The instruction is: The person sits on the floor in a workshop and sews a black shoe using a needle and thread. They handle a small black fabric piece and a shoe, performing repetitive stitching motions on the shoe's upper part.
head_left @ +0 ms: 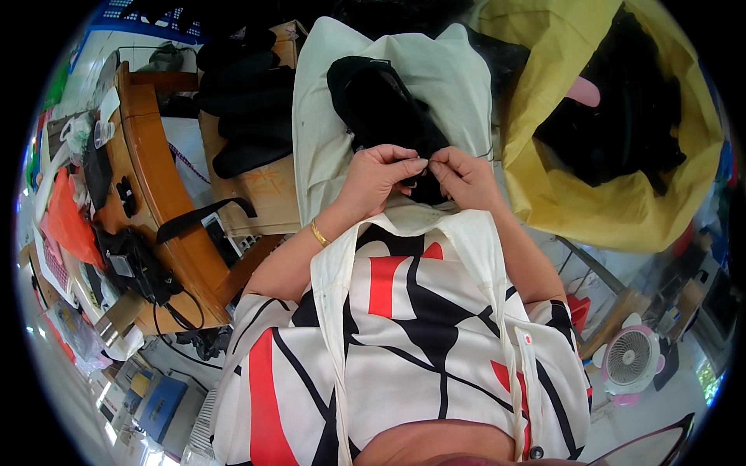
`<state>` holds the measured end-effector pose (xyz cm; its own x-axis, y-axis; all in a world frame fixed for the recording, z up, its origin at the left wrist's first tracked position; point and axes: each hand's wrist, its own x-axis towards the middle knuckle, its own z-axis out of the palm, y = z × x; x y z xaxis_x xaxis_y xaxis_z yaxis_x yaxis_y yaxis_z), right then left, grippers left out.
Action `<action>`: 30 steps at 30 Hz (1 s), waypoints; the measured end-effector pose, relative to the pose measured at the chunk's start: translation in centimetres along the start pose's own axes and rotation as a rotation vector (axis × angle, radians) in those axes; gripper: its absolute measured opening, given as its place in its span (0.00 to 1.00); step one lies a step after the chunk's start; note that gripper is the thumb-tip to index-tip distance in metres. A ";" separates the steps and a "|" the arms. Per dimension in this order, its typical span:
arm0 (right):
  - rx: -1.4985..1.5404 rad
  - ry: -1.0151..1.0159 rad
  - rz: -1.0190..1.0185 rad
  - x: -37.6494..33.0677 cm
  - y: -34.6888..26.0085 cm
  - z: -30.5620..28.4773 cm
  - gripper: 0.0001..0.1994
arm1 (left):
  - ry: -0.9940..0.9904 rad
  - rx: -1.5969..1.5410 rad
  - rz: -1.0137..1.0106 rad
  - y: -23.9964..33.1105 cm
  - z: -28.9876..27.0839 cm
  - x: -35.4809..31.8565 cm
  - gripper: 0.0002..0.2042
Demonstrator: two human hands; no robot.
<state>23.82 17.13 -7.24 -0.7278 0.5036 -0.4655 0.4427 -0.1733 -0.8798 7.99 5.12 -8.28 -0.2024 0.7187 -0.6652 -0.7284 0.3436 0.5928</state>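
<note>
A black cloth shoe (pixel 374 99) lies on the white cloth (pixel 318 101) over my lap, its opening facing up. More black material shows beside and under its near end, too dark to tell apart. My left hand (pixel 381 177) is at that near end, thumb and forefinger pinched together. Close on its right, my right hand (pixel 466 179) is also in a pinch, and the fingertips of both hands almost meet over the black material. Whatever is between the fingertips is too small to make out.
At right stands a yellow sack (pixel 536 182) holding black pieces and one pink piece. Black shoe-shaped pieces (pixel 247 144) are stacked on a cardboard box (pixel 260 198) at left. Beyond it is a cluttered wooden table (pixel 144 140). A small white fan (pixel 630 357) stands at lower right.
</note>
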 end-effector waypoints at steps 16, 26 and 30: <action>-0.147 -0.143 -0.133 0.9 -1.7 -0.2 0.25 | -0.063 0.066 0.018 -0.4 -0.6 0.2 0.05; -0.694 -0.225 -0.574 4.3 -3.7 -3.8 0.22 | -0.106 0.233 0.027 0.4 0.5 -1.2 0.09; -0.782 -0.265 -0.598 5.1 -3.5 -3.0 0.11 | -0.159 0.310 0.123 1.5 -0.3 -1.6 0.10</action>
<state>20.18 22.84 -6.24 -0.9926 0.1059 -0.0602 0.1172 0.6948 -0.7096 7.06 4.27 -6.48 -0.1541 0.8429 -0.5156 -0.4669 0.3977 0.7898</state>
